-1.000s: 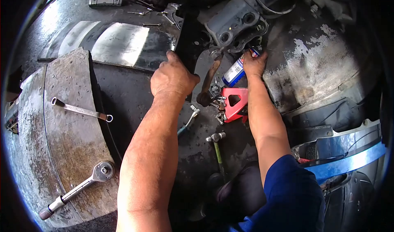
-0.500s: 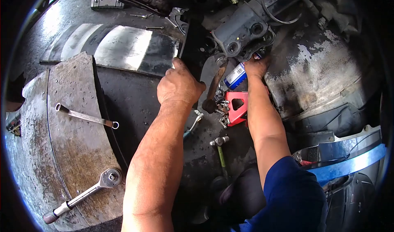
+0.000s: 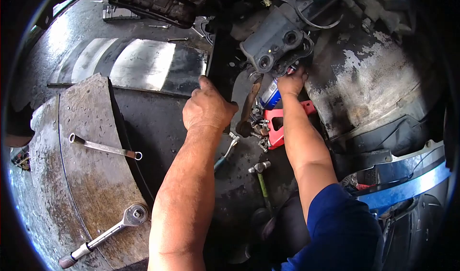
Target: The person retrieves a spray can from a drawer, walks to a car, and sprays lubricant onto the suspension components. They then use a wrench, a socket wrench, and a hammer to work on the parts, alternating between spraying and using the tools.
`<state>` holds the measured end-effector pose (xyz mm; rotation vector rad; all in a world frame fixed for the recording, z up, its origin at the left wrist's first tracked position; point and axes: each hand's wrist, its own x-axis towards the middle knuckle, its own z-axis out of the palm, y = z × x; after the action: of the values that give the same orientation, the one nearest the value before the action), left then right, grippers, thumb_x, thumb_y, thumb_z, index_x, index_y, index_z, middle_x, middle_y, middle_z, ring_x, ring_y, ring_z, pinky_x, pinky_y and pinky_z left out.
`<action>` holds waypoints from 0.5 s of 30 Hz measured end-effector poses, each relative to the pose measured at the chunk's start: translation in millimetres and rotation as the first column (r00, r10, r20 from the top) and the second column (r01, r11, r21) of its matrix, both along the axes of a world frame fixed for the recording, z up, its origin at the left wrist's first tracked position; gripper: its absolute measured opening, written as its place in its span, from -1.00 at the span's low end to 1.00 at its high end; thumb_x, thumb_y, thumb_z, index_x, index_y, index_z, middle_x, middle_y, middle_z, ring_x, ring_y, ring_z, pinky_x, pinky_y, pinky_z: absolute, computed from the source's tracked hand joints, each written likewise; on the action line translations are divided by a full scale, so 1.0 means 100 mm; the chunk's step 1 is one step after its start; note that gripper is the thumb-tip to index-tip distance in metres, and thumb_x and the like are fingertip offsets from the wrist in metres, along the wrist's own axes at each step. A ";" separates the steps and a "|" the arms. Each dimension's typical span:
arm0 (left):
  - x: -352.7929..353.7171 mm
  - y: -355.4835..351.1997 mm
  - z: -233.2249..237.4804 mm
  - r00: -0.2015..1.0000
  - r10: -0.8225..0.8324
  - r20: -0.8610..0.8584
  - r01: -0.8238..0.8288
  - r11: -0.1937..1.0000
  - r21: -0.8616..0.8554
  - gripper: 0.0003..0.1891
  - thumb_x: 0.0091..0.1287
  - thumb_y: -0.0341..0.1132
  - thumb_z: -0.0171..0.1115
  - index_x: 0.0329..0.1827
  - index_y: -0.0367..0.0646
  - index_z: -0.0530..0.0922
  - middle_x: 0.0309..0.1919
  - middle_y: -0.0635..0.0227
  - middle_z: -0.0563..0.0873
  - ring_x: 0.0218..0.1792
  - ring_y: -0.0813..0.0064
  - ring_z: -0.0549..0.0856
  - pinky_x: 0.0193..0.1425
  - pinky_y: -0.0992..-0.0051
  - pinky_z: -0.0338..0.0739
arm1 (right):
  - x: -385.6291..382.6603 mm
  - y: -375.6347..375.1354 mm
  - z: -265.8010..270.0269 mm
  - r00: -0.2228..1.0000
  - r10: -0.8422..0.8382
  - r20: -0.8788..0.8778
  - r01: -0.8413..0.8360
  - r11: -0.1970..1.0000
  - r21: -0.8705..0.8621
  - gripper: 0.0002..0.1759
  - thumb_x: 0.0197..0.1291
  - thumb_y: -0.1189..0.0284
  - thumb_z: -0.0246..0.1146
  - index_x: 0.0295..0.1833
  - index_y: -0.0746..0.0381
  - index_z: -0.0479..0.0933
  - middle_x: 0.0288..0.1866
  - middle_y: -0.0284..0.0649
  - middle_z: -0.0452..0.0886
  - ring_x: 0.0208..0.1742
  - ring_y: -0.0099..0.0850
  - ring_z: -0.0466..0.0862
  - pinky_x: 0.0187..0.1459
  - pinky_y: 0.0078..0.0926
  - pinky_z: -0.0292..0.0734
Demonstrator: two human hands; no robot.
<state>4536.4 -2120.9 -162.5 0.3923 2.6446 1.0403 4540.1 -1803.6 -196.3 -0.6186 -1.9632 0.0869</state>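
My right hand (image 3: pixel 292 83) is closed around a blue-and-white spray can (image 3: pixel 270 95). The can is tilted beneath a dark metal car part with round holes (image 3: pixel 278 43), and the fingers partly cover its upper end. My left hand (image 3: pixel 206 109) is closed on the edge of a dark, flat, panel-like part (image 3: pixel 221 62), whose kind I cannot make out. Between the hands hangs a rusty rod-like part (image 3: pixel 250 103). Just below the can stands a red metal stand (image 3: pixel 276 135), beside a cluster of loose bolts (image 3: pixel 261 129).
A ring spanner (image 3: pixel 105 147) and a ratchet (image 3: pixel 112 230) lie on a worn board (image 3: pixel 91 175) at left. On the floor are a green-handled hammer (image 3: pixel 262 180), pliers (image 3: pixel 227 153) and a dark flat board (image 3: pixel 143 64). A scuffed car panel (image 3: pixel 364 84) borders the right side.
The view has shifted slightly, so the floor items sit a little lower. My right hand has shifted slightly left with the can, now covering more of it. My left hand keeps its grip.
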 end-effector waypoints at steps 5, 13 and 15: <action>0.03 0.03 -0.02 0.999 0.017 -0.027 -0.017 1.000 0.006 -0.20 -0.02 -0.02 0.48 0.18 -0.31 0.30 -0.02 -0.02 0.66 0.06 0.08 0.66 0.16 0.27 0.55 | 0.05 -0.08 -0.12 0.997 0.070 -0.016 -0.070 0.997 0.027 -0.03 -0.09 0.32 0.42 0.47 0.14 0.12 0.11 0.22 0.37 0.12 0.14 0.40 0.20 -0.09 0.34; 0.07 0.09 0.05 0.998 0.041 -0.047 -0.045 0.995 -0.087 -0.08 -0.04 0.02 0.48 0.29 -0.32 0.22 0.01 0.01 0.65 0.05 0.11 0.67 0.12 0.28 0.60 | -0.01 -0.05 -0.03 0.995 0.002 0.104 -0.004 1.000 0.024 -0.07 -0.09 0.26 0.42 0.45 0.07 0.19 0.05 0.21 0.36 0.10 0.13 0.41 0.19 -0.04 0.36; 0.08 0.10 0.05 0.997 0.041 -0.065 -0.046 0.996 -0.080 -0.11 -0.04 0.02 0.48 0.25 -0.31 0.24 0.00 -0.01 0.65 0.05 0.09 0.66 0.12 0.26 0.59 | -0.05 -0.04 0.02 0.995 -0.033 0.089 0.038 0.998 -0.056 -0.07 -0.06 0.21 0.41 0.46 0.06 0.17 0.09 0.27 0.33 0.13 0.16 0.40 0.22 -0.06 0.35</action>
<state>4543.9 -2110.7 -157.3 0.3581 2.7531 0.9439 4535.3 -1807.2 -194.4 -0.7055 -2.0396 0.0962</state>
